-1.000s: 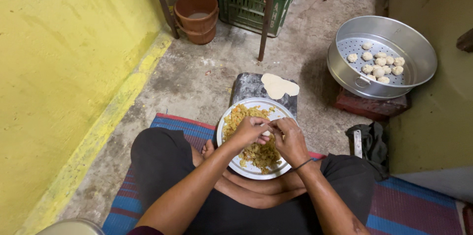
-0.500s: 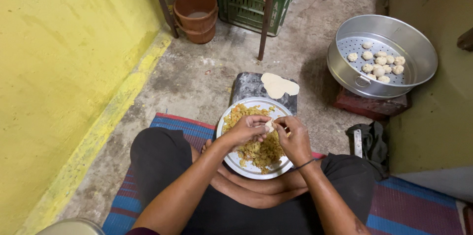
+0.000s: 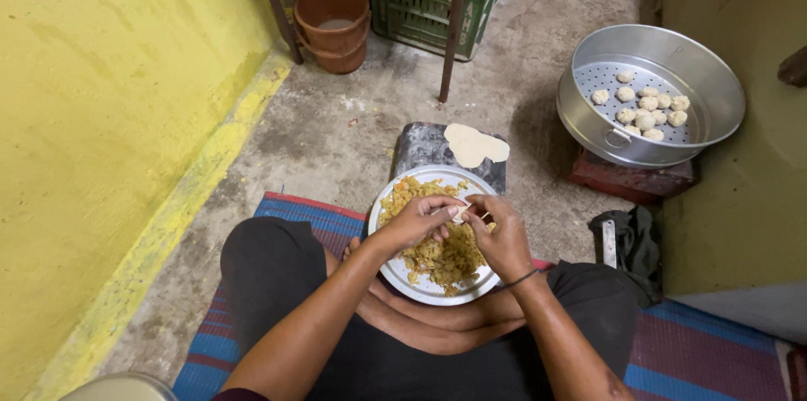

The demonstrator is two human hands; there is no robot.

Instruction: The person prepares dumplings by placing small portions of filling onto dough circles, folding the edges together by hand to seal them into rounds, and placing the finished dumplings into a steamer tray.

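Pinching one dumpling (image 3: 459,213) — both hands (image 3: 418,222) (image 3: 503,237) closed — over filling plate (image 3: 395,271), steamer (image 3: 710,81) apart.

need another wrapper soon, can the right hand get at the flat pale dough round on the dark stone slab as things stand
Probably yes. The flat pale dough round lies uncovered on the dark stone slab just beyond the white plate of yellow filling. The right hand, busy pinching a small dough piece with the left hand, has nothing between.

Yellow wall (image 3: 92,115) on the left, bare concrete floor (image 3: 336,128), dim light
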